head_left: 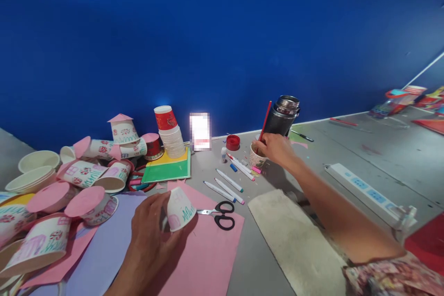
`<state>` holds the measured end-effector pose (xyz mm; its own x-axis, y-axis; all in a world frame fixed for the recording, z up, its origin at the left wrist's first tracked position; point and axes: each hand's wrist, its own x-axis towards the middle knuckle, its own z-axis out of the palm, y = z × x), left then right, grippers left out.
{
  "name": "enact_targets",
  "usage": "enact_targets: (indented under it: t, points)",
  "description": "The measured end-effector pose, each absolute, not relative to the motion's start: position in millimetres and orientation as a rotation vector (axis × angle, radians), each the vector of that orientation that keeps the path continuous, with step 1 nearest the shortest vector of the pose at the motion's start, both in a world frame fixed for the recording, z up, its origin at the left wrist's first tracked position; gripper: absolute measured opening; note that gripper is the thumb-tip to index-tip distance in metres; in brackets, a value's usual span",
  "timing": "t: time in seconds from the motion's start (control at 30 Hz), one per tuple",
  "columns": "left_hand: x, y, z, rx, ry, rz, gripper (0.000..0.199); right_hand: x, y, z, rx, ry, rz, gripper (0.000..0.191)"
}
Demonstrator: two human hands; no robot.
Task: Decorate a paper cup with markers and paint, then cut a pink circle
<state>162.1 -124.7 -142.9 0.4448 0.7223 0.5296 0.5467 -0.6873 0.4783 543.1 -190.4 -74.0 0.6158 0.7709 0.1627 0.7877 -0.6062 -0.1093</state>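
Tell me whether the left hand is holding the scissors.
No, the left hand holds a paper cup; the scissors lie to its right.

Single head-worn view, close range: looks forward and down across the bench (333, 148), facing its far edge and the blue wall (222, 41) behind.

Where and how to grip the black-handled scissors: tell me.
Probably best by the black finger loops, coming from the right: the scissors lie flat with both loops spread toward that side, while the blades point left, toward the paper cup in the left hand.
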Motion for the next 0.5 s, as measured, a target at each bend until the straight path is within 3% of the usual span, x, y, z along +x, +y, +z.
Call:
enact_targets:
  t: [0.13,0.5]
  points:
    - [160.7,-125.3,-142.0,2.581,1.042,1.028,0.059,546.1,-194.6,-75.0,-2.593,-1.285,-0.127,0.034]
    - [160.4,-123.3,-142.9,2.607,1.047,1.019,0.06,572.9,-221.8,-50.8,-2.208,-0.989,-0.347,0.045]
